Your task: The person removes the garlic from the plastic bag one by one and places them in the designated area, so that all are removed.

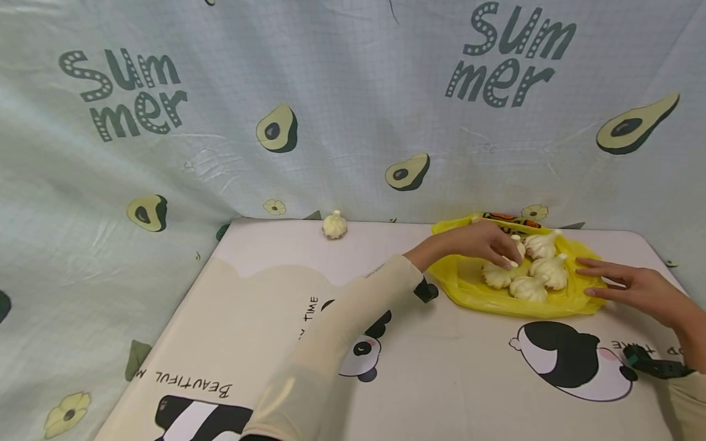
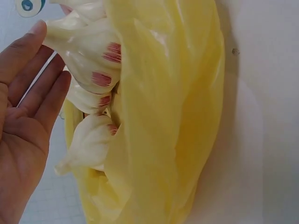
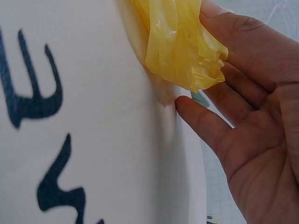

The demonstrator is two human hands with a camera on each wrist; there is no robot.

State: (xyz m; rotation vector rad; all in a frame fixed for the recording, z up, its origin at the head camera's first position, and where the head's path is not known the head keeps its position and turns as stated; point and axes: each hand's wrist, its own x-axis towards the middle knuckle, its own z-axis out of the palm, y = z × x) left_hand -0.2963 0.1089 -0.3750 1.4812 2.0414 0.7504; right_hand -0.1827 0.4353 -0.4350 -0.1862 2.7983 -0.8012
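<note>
A spread-out yellow plastic bag (image 1: 469, 297) lies on the table with several garlic bulbs (image 1: 548, 271) standing in it. My left hand (image 1: 482, 240) reaches over the bag's left part. Its thumb and index finger pinch the stem of a garlic bulb (image 2: 88, 51); in the left wrist view the thumb tip lies on that stem and the index finger is mostly hidden. At the bag's right rim my right hand (image 1: 634, 288) touches the yellow plastic with fairly straight fingers. The right wrist view shows a crumpled bag edge (image 3: 196, 60) against that hand (image 3: 266, 98).
One more garlic bulb (image 1: 334, 225) stands alone at the table's back edge, left of the bag. The table cover (image 1: 441, 380) bears printed panda figures and lettering. Behind it hangs a pale curtain (image 1: 342, 79) with avocado prints.
</note>
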